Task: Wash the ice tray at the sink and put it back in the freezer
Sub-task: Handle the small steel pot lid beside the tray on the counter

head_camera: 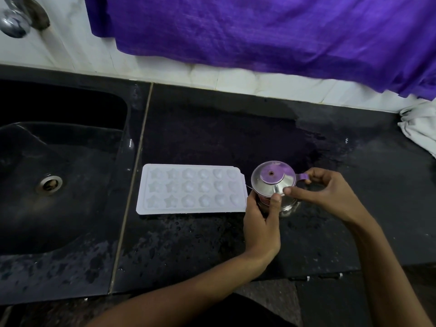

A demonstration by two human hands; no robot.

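Steel, shiny and dome-topped, the small lidded metal pot (274, 185) at the centre right of the frame sits between both hands. The left hand (260, 224) wraps its curled fingers and thumb round the pot's near left side, the thumb tip lying on the lower slope of the lid. The right hand (330, 194) comes in from the right with its fingers bent, the thumb and a fingertip touching the lid's near rim and the other fingers curled at the pot's small purple-tinted side handle (302, 177). Just left of the pot, almost touching the left hand's fingers, the white plastic ice tray (192, 188) with star- and flower-shaped cells lies flat on the wet black stone counter (212, 244). Further left, past a pale seam, the black sink basin (70, 208) with its round metal drain (49, 184) fills the left of the frame. A chrome tap (14, 22) shows at the upper left, a purple cloth (259, 31) hangs across the top, and a white rag (420, 128) lies at the right edge.
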